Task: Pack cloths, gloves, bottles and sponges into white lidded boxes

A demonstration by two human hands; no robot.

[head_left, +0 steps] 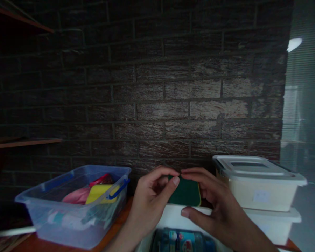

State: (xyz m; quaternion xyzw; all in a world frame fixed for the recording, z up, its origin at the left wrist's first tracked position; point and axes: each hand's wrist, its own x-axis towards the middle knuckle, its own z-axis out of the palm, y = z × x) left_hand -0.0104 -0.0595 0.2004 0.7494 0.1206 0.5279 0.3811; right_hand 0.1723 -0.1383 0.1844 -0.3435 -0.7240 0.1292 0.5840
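A dark green scouring pad [186,191] with a thin yellow edge is held upright in front of me, above a white bin [178,212]. My left hand [154,196] is closed on its upper left corner, thumb on the near face. Around the pad's right side curves my right hand [212,199], its fingertips at the top edge. The right thumb stands apart from those fingers, just below the pad's lower edge. Inside the white bin, beneath my hands, lies a bluish plastic bottle [183,240] with a coloured label.
At left stands a clear tub [68,232] with blue handles, containing a yellow sponge [98,193] and pink items [77,195]. Two stacked lidded boxes [259,192] stand at right. Behind is a dark brick wall [152,91]; shelves [26,142] jut out at left.
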